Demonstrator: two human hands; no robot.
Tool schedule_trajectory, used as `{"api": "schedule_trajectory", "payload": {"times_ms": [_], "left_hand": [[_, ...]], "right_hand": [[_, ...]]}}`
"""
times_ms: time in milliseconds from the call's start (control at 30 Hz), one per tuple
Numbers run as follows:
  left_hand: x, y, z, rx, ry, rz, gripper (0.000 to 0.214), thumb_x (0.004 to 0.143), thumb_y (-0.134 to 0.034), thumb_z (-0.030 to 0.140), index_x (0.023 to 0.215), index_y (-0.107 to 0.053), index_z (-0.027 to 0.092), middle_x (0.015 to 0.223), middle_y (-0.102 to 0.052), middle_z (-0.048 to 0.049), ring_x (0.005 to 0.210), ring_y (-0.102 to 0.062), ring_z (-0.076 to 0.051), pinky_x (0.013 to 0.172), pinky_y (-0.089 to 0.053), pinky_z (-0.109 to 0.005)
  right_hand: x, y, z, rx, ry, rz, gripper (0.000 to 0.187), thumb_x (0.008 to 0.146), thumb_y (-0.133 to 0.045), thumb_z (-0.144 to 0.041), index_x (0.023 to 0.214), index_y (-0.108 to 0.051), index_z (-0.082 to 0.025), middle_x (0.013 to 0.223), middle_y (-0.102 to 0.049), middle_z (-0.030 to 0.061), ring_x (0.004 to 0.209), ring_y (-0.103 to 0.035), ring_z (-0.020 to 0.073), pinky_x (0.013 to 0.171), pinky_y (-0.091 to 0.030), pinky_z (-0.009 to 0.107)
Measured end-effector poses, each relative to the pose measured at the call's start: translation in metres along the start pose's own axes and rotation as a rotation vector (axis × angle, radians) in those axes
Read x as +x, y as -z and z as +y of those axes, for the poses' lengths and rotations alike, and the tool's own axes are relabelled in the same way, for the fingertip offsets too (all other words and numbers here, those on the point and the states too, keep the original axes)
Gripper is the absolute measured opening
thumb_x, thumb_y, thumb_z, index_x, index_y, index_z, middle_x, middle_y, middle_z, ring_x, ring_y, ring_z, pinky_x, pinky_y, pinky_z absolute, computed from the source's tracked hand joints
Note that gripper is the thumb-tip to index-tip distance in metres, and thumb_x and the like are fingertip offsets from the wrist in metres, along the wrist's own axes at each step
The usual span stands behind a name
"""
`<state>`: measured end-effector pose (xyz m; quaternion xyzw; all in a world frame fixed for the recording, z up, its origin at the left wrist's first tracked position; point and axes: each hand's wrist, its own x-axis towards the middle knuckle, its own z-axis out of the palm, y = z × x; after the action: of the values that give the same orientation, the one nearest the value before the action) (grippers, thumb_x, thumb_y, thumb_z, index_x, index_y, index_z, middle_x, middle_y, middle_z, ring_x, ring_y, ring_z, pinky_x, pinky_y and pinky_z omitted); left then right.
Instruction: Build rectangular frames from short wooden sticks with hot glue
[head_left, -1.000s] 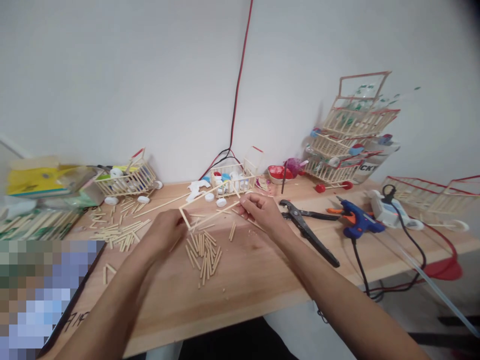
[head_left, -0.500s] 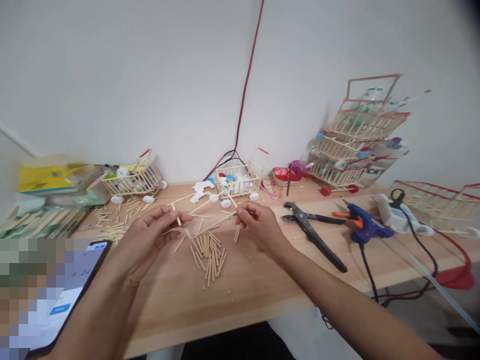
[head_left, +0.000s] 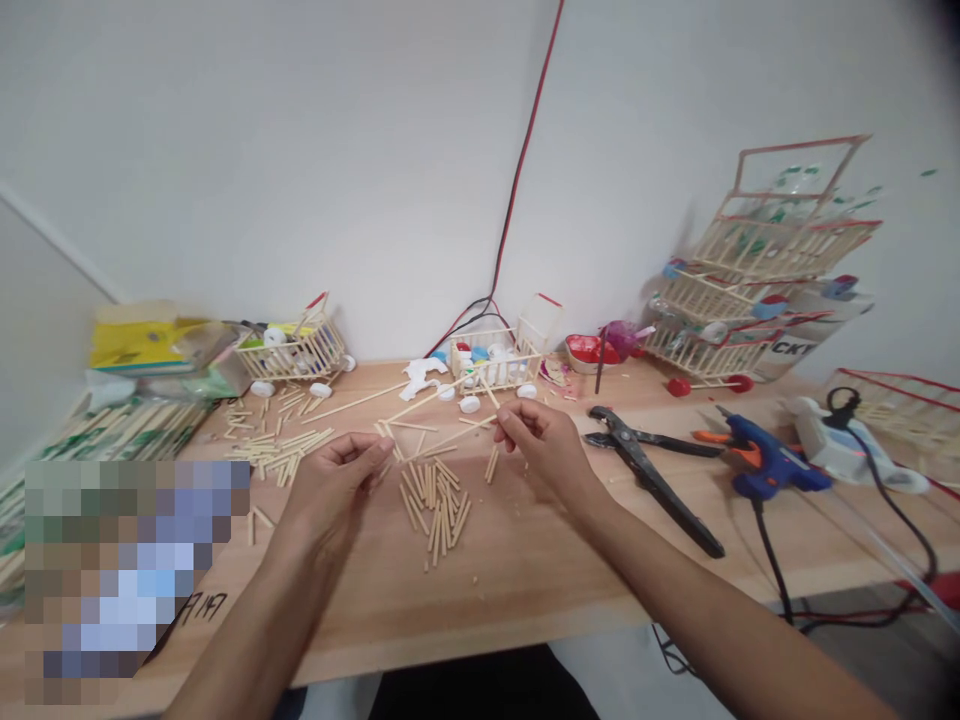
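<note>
A thin rectangular frame of wooden sticks [head_left: 451, 440] spans the space between my hands, above the table. My right hand [head_left: 541, 445] pinches its right end between thumb and fingers. At the frame's left end, my left hand [head_left: 341, 485] is closed on a short wooden stick [head_left: 384, 431], which meets the corner there; the fingertips partly cover the contact. Below and between the hands lies a loose pile of short cut sticks [head_left: 442, 500]. Just behind the frame stands a small stick cart [head_left: 501, 378] with white wheels, filled with bottle caps.
Black-handled pliers [head_left: 652, 480] and a blue glue gun [head_left: 772, 465] with its cord lie to the right. Stacked stick carts [head_left: 750, 290] stand at the back right. Another filled cart [head_left: 292, 355], more cut sticks [head_left: 289, 455] and packaged sticks [head_left: 135, 430] are on the left.
The view has turned slightly left. My left hand has brought its short stick closer to the frame's left end. My right hand keeps its hold on the frame.
</note>
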<state>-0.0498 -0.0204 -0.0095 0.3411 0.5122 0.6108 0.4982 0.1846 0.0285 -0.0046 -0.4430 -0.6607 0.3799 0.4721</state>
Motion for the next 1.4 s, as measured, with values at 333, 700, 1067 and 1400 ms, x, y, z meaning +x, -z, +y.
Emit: {"api": "schedule_trajectory", "payload": {"times_ms": [333, 700, 1067, 1400], "left_hand": [[0.003, -0.012, -0.012, -0.043, 0.037, 0.114, 0.029, 0.054, -0.086, 0.029, 0.064, -0.063, 0.014, 0.056, -0.059, 0.0034, 0.051, -0.049, -0.005, 0.051, -0.037, -0.016], [0.003, -0.013, -0.005, -0.034, -0.02, 0.114, 0.039, 0.053, -0.085, 0.025, 0.077, -0.055, 0.019, 0.054, -0.057, 0.009, 0.043, -0.046, -0.005, 0.043, -0.036, -0.015], [0.007, -0.009, -0.008, -0.171, 0.073, 0.019, 0.035, 0.054, -0.084, 0.015, 0.085, -0.069, 0.012, 0.068, -0.067, -0.0001, 0.059, -0.06, -0.007, 0.056, -0.049, -0.014], [0.005, -0.008, -0.003, -0.153, 0.145, -0.033, 0.033, 0.056, -0.082, 0.011, 0.086, -0.071, 0.011, 0.071, -0.068, -0.0022, 0.062, -0.062, -0.009, 0.061, -0.054, -0.018]], "right_hand": [[-0.002, -0.001, -0.005, -0.038, -0.017, -0.013, 0.025, 0.087, -0.052, -0.031, 0.068, -0.06, -0.016, 0.063, -0.06, -0.0005, 0.056, -0.052, 0.0101, 0.056, -0.038, 0.022], [-0.001, -0.005, 0.002, 0.044, -0.06, -0.046, 0.025, 0.087, -0.051, -0.032, 0.069, -0.059, -0.016, 0.063, -0.059, -0.0011, 0.055, -0.05, 0.0094, 0.054, -0.036, 0.021], [-0.001, -0.008, 0.003, 0.095, -0.118, -0.074, 0.026, 0.086, -0.053, -0.033, 0.068, -0.058, -0.016, 0.063, -0.058, -0.0013, 0.055, -0.048, 0.0087, 0.053, -0.035, 0.021], [0.001, -0.01, 0.007, 0.106, -0.122, -0.091, 0.025, 0.086, -0.053, -0.034, 0.069, -0.058, -0.016, 0.066, -0.059, -0.0007, 0.057, -0.049, 0.009, 0.055, -0.036, 0.022]]}}
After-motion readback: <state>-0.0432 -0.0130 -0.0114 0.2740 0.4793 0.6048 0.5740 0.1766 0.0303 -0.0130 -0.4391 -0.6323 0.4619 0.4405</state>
